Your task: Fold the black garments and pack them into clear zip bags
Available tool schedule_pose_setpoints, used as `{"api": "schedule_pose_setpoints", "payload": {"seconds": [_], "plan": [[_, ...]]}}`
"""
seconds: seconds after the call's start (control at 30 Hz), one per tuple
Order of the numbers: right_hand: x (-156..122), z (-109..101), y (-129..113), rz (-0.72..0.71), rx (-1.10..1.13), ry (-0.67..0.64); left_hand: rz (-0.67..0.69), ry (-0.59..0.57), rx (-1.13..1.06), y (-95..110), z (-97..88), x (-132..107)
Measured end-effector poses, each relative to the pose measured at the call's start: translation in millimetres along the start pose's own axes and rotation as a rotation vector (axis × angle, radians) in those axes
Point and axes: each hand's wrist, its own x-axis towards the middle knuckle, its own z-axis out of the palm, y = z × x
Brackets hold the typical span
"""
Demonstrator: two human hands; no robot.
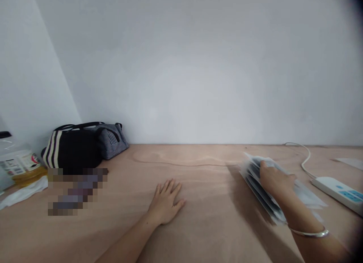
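Observation:
My left hand (165, 202) lies flat on the wooden table (198, 225), palm down, fingers spread and holding nothing. My right hand (274, 180) grips a stack of thin grey-white flat packets (262, 193), fingers curled over the top edge. The stack stands tilted on its edge on the table at the right and is blurred by motion. A silver bangle (309, 232) circles my right wrist.
A black and striped bag (82, 144) sits at the back left against the wall. A clear bottle of yellow liquid (17, 163) and a white plastic sheet (22, 193) lie at far left. A white power strip (338, 191) with cable is at right.

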Motion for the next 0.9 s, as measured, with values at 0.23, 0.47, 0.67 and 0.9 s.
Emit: {"api": "schedule_pose_setpoints", "payload": {"seconds": [0.23,0.47,0.67,0.9], "plan": [[0,-34,-24,-0.134,-0.144,0.135,-0.031,0.086,-0.077,-3,6.0,2],[-35,-6,-123,-0.975,0.341,0.133,-0.201,0.489,-0.197,-20,-8.5,11],[-74,27,-177,-1.138,0.509,0.011,-0.193,0.602,-0.157,-15,-39.5,8],[-65,34,-170,-0.490,0.730,-0.254,0.154,0.200,-0.053,-5,-33.7,11]]}}
